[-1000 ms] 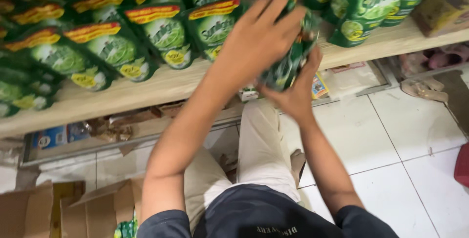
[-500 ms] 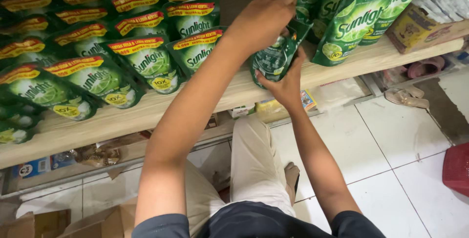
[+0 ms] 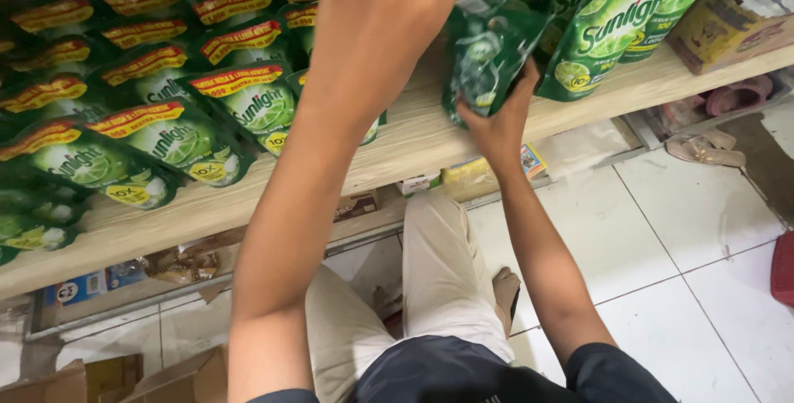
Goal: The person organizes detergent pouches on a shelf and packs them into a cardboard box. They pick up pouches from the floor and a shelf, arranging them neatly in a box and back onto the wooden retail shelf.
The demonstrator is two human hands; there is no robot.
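1. My left hand reaches up over the wooden shelf, fingers curled onto the top of a green refill pouch.
2. My right hand is cupped under that same pouch, gripping its lower edge.
3. The pouch stands upright at the shelf's front, just beside taller green pouches on the right.
4. More green pouches with red bands lie in rows on the left.
5. White floor tiles lie below.
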